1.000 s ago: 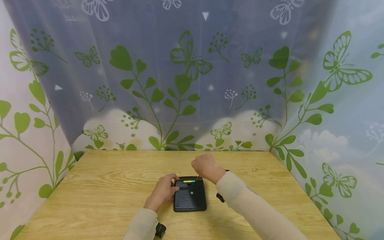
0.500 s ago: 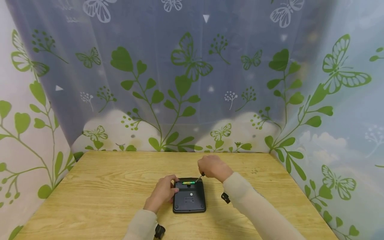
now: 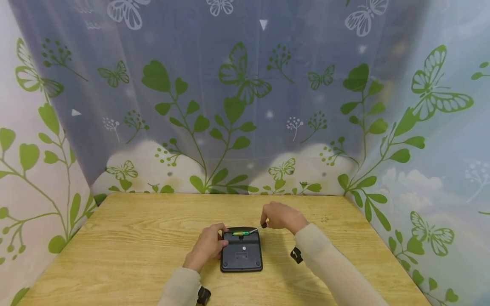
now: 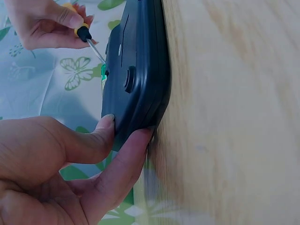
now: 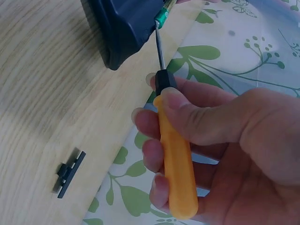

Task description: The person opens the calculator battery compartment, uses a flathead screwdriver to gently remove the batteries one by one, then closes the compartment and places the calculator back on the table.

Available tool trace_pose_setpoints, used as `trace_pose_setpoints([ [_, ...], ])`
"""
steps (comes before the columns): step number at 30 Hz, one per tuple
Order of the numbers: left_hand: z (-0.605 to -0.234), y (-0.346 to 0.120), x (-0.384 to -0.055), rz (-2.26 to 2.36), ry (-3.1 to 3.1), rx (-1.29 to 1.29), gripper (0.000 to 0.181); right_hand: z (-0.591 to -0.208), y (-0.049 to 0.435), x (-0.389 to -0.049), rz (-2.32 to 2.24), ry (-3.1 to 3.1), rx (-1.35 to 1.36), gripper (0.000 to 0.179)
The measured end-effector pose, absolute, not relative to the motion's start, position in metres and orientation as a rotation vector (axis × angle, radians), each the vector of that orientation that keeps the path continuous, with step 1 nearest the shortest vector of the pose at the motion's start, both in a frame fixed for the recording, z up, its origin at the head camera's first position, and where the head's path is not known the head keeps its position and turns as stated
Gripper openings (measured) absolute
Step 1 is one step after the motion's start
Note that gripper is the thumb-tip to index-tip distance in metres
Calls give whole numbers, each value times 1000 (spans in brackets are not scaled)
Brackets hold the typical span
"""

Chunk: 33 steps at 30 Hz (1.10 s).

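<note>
Left hand [image 3: 206, 246]: pinching the device at its left edge near the far corner, thumb on the upturned back, a finger against the side.
Device [image 3: 242, 250]: black, lying on the table [image 3: 153, 255] with its back up, between the two hands.
Slot [image 3: 241, 237]: uncovered, set in the far part of the back.
Battery [image 3: 240, 233]: green and yellow, lying crosswise in the slot; how firmly it sits is too small to tell.
Screwdriver [image 5: 180, 164]: its shaft slants down to the battery's right end, where the tip seems to touch.
Right hand [image 3: 281, 216]: grasping the screwdriver's orange handle, fingers and thumb wrapped round it, clear of the device.
Cover [image 5: 70, 176]: a small black tabbed strip, probably the slot's lid, lying on the table to the right of the device, apart from it.
Done: the slot is bare and the cover off, by the look of it.
In hand: work with the tip on the battery's end; whether to lift or seat it, I cannot tell.
Not yet done: the battery is not out, and the cover is not on the slot.
</note>
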<state>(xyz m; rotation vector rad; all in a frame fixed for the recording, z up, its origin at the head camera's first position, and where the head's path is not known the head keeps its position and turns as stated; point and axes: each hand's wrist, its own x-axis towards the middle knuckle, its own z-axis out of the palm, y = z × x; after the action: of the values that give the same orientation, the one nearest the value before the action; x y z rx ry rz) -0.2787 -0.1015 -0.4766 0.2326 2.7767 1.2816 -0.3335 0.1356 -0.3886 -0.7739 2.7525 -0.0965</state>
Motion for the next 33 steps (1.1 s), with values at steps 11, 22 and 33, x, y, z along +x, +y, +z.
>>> trace_pose_setpoints([
  [11, -478, -101, -280, 1291, 2795, 249, 28, -389, 137, -333, -115, 2756, -776, 23],
  [22, -478, -102, -278, 1305, 2788, 243, 30, -386, 132, -328, -83, 2770, -767, 23],
  [33, -477, -101, -278, 1297, 2780, 222, 30, -385, 129, -323, -70, 2796, -761, 21],
])
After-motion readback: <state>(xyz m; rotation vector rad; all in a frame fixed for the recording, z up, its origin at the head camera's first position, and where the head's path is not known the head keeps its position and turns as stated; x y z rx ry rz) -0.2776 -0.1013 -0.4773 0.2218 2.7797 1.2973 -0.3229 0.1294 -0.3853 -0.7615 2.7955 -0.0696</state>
